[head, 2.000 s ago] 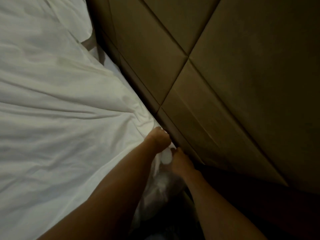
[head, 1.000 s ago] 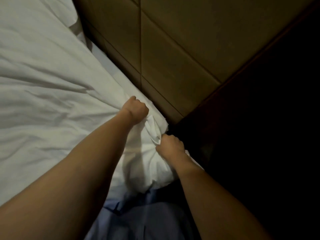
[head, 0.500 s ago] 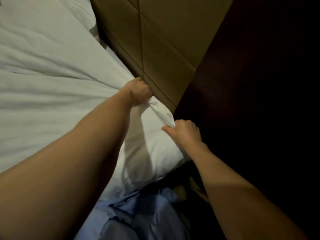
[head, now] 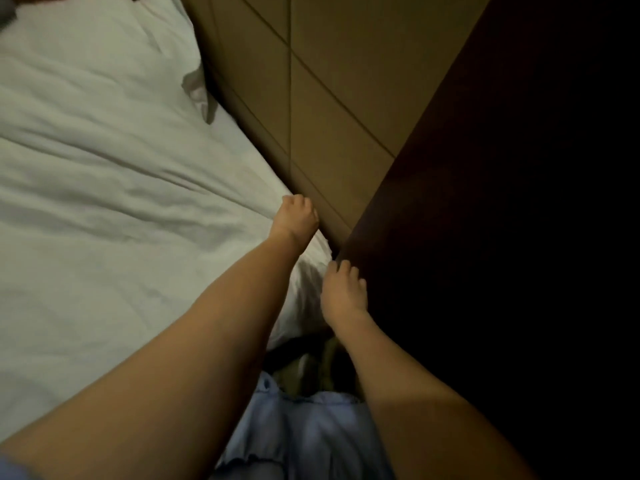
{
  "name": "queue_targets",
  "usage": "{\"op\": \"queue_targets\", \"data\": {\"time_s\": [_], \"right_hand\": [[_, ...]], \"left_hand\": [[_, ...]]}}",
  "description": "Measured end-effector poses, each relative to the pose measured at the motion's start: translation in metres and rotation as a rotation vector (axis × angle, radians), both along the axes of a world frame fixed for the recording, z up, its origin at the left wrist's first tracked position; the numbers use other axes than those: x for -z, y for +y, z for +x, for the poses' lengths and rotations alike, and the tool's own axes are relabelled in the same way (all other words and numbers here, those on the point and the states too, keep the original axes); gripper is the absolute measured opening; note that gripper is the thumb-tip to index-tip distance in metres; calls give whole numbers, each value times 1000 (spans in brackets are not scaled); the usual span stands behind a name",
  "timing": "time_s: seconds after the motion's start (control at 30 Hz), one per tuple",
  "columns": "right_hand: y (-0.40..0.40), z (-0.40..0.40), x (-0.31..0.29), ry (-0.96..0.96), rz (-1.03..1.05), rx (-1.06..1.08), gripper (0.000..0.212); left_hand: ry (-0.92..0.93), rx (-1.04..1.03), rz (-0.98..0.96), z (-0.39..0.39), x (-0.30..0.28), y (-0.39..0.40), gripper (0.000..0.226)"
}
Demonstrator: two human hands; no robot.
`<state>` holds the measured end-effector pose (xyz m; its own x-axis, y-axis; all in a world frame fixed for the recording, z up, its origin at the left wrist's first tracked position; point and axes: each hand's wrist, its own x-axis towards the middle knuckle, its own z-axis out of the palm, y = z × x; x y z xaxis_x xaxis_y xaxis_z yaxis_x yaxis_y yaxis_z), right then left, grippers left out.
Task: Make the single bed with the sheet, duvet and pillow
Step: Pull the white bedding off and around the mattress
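White sheet [head: 114, 209] covers the bed, its length running away along the padded headboard [head: 332, 109]. My left hand [head: 297, 216] grips its corner there; my right hand [head: 343, 292] rests loose-fingered beside it.

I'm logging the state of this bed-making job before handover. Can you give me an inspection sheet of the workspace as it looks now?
Surface: bed covered in white fabric, creased toward the corner.
Job's things: white sheet spread over the bed; pillow at the far end by the headboard; duvet cannot be told apart.
Clutter: nothing seen.
Hands: left hand grips the sheet at the bed corner; right hand rests with straight fingers on the corner's side.
Cables: nothing seen.
Surroundings: tan padded headboard along the bed; dark panel right of it; person's light blue garment at the bottom.
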<state>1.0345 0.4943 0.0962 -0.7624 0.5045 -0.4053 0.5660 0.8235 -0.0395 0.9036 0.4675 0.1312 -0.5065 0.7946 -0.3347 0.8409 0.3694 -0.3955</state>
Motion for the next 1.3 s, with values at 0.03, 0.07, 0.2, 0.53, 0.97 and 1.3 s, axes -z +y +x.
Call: {"op": "queue_targets", "data": {"time_s": [0.03,0.07,0.2,0.53,0.97,1.3], "right_hand": [[-1,-5,-5,3,14,-36,40],[-1,-10,-8,0,28,-72,40],[-10,-30,-16,-22,58,-202,34],[-164,-102,-48,-9,48,-799,38],[-525,-82,-58,93,38,-1391,36],[-771,-63,-57,157,6,-1687,36]], "left_hand": [[-4,-18,14,-1,-4,-5,34],[-10,-41,29,-2,-9,-11,34],[-30,-158,47,-9,-18,-40,33],[-2,-732,61,-15,-47,-250,34],[-4,-1476,105,96,-55,-634,32],[-21,-1803,139,165,-48,-843,32]]}}
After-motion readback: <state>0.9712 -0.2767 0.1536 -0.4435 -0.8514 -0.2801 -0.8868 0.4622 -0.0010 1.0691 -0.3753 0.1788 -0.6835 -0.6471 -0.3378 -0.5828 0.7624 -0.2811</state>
